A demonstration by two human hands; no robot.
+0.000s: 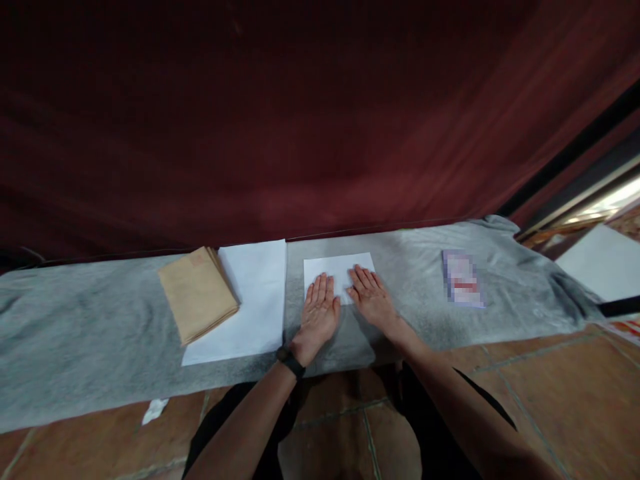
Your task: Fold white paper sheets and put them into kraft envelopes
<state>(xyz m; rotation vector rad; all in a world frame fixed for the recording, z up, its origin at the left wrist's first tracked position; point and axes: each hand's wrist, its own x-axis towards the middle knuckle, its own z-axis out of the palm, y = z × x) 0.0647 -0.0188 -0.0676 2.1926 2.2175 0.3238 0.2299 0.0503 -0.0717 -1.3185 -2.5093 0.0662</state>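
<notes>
A small white sheet of paper (336, 267), perhaps folded, lies on the grey cloth in front of me. My left hand (320, 310) rests palm down on its left part, fingers stretched out and close together. On its right part lies my right hand (371, 299), flat too, with the fingers a little apart. Neither hand grasps anything. To the left are larger white sheets (263, 287), with a stack of brown paper envelopes (197, 293) partly on top of them. A pixelated purple and white packet or card (463, 279) sits to the right.
The grey cloth (90, 333) covers a long, narrow surface. Behind it hangs a dark red curtain (300, 133). A white board or sheet (605, 263) stands at the far right. A crumpled white scrap (155, 411) lies on the tiled floor (575, 393).
</notes>
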